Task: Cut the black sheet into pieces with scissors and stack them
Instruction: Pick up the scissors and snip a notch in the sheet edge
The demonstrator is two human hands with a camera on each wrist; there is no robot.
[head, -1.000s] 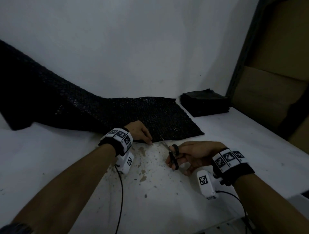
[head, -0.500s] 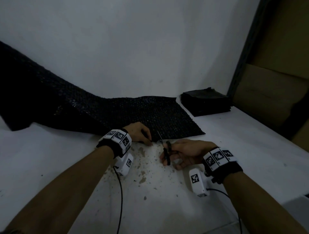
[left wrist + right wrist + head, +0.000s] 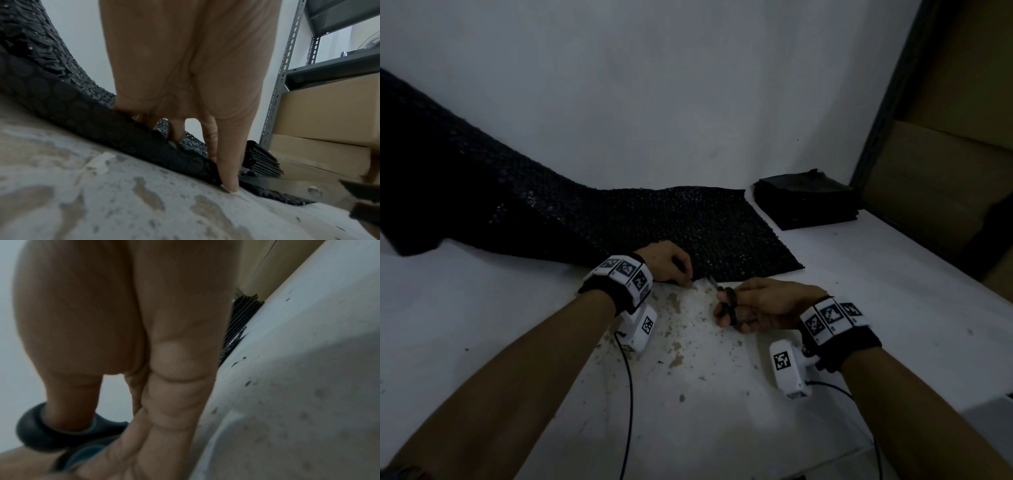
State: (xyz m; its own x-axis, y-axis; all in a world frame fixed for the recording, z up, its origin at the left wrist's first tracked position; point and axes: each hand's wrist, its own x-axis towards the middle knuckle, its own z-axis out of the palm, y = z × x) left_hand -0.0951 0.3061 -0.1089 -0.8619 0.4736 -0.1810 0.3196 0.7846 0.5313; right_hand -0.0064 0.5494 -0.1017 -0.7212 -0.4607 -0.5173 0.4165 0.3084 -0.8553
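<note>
A long black textured sheet [image 3: 688, 226] runs down from the upper left, and its right end lies flat on the white table [image 3: 893, 291]. My left hand [image 3: 685, 277] pinches the sheet's near edge [image 3: 144, 134], thumb tip [image 3: 230, 181] down on the table. My right hand [image 3: 729, 315] holds black-handled scissors [image 3: 726, 298], with the thumb through one handle loop [image 3: 41, 431]. The blades [image 3: 287, 186] point at the sheet's edge just right of my left fingers. At the back right stands a stack of cut black pieces [image 3: 808, 202], also seen edge-on [image 3: 261, 160] [image 3: 240, 324].
Cardboard boxes [image 3: 945, 178] sit on a grey metal shelf rack [image 3: 283, 81] past the table's right edge. Worn brown patches and small black scraps [image 3: 678, 342] dot the table between my hands. A white wall [image 3: 688, 85] stands close behind the sheet.
My right hand has carried the scissors left and forward, bringing the blade tips to the sheet's near edge beside my left fingers. The left hand has stayed on that edge.
</note>
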